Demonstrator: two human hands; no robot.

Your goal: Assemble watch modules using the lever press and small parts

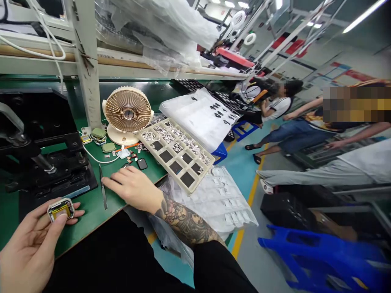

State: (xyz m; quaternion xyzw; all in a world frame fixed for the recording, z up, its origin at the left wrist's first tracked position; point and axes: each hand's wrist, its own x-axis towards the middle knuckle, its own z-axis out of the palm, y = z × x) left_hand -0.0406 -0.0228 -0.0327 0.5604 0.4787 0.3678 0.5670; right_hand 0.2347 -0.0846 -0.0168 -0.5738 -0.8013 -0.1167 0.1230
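Note:
My left hand (39, 240) holds a small square device casing (61, 209) between thumb and fingers, with a yellow part showing inside. My right hand (132, 188) rests low over the green bench, its index finger reaching to metal tweezers (104, 191) that lie on the surface. Whether the fingertips touch the tweezers is hard to tell; the other fingers are curled, their tips partly hidden. Just beyond this hand is a small black rounded piece (142, 163). Small parts and green pieces (108, 147) lie scattered near the fan.
A black metal press (39, 142) stands at left. Behind the parts is a beige fan (128, 114). A compartment tray (186, 185) of small parts overhangs the bench's right side, near white sheets (198, 114). People are at right, with a blue stool (320, 260) nearby.

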